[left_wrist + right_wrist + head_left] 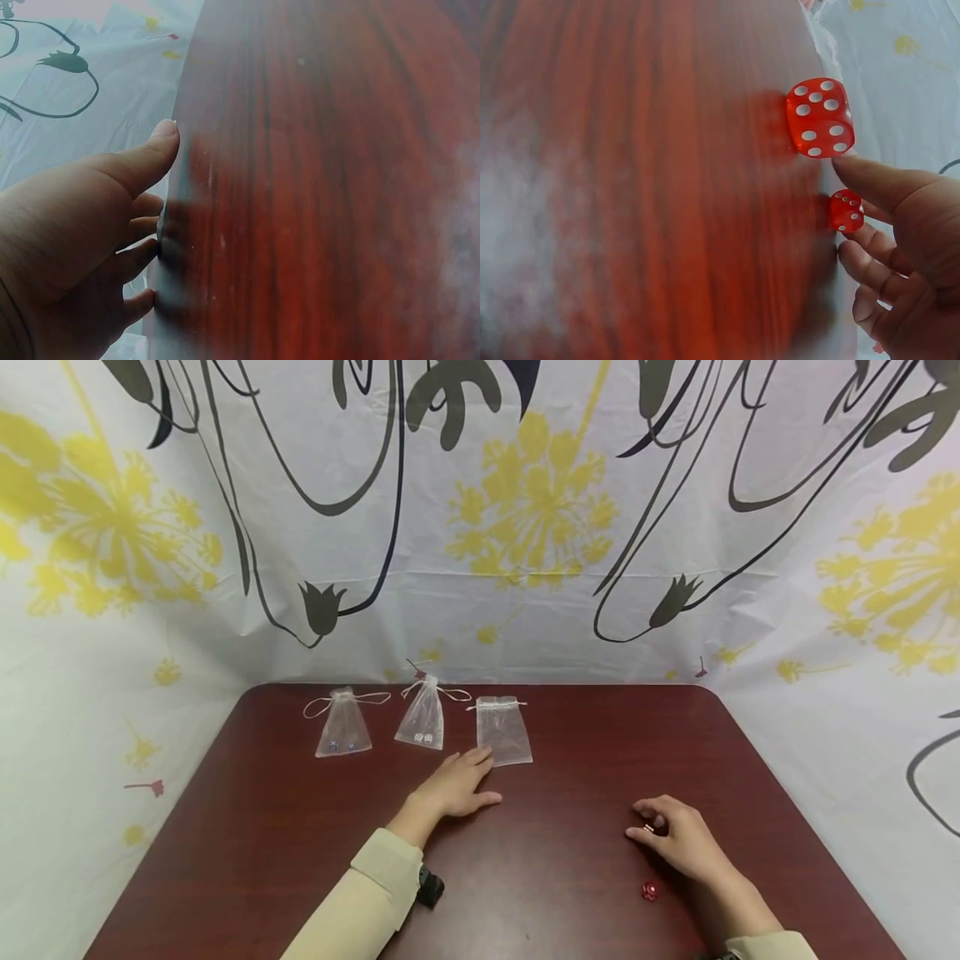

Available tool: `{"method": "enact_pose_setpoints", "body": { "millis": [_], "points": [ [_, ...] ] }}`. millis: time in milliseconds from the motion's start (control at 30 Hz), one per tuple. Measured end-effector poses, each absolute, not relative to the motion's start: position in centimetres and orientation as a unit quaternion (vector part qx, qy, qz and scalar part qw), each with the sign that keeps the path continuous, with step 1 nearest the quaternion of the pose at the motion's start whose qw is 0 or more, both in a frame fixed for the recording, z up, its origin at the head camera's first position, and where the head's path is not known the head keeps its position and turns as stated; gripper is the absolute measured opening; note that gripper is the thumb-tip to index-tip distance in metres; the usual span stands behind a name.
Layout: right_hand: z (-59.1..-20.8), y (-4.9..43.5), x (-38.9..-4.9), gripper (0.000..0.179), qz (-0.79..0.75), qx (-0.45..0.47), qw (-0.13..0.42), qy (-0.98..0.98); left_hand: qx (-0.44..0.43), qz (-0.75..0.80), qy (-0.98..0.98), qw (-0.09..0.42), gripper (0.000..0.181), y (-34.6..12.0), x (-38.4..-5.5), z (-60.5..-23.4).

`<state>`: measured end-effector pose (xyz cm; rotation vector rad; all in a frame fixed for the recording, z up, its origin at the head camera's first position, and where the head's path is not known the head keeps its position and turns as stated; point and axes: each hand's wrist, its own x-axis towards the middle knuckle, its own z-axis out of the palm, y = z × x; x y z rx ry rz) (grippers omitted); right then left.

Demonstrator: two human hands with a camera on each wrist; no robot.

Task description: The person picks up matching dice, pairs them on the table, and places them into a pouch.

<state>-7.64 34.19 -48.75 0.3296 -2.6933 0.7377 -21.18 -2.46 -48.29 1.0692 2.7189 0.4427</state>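
Note:
My left hand [453,783] rests on the table with fingers spread, its fingertips over the lower left corner of a flat white organza drawstring pouch [504,733]. In the left wrist view, the thumb and fingers of that hand [82,232] point along the tabletop. On the right, my right hand [682,835] is lowered to the table, thumb and bent fingers apart around a small red die [847,210] with white dots. Nearer to me sits a second red die [649,891], large in the right wrist view, beside the thumb of my right hand [907,232].
Two more organza pouches stand to the left at the back, cinched at the neck: one pouch [344,724] holds blue dice, the other pouch [423,718] white dice. The dark red wooden table [570,893] meets a patterned cloth [420,527] hung around its back and sides.

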Motion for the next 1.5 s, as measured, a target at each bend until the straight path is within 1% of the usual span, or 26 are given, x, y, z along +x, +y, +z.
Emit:
{"method": "enact_pose_setpoints", "body": {
  "millis": [200,600,867,1200,1400,1500],
  "points": [
    [-48.8,34.4,-7.8,0.027,0.276,0.122,0.147,-0.942,0.360,0.151,0.916,0.089,0.071,-2.6,-21.3,-47.8],
    [-47.3,33.6,-8.9,0.028,0.263,0.171,0.157,-0.937,0.357,0.148,0.918,0.091,0.071,-2.9,-21.5,-48.0],
    [-44.7,31.7,-10.3,0.031,0.268,0.239,0.167,-0.918,0.362,0.157,0.914,0.100,0.071,-3.0,-21.3,-48.2],
    [-40.1,29.2,-12.5,0.036,0.249,0.287,0.172,-0.909,0.362,0.170,0.910,0.108,0.070,-2.9,-21.3,-48.3],
    [-39.2,27.7,-13.3,0.036,0.248,0.309,0.168,-0.903,0.362,0.165,0.911,0.110,0.071,-2.7,-21.5,-48.4],
    [-39.3,26.6,-13.4,0.035,0.258,0.315,0.152,-0.901,0.361,0.162,0.911,0.111,0.071,-2.6,-21.5,-48.4]
  ]
}}
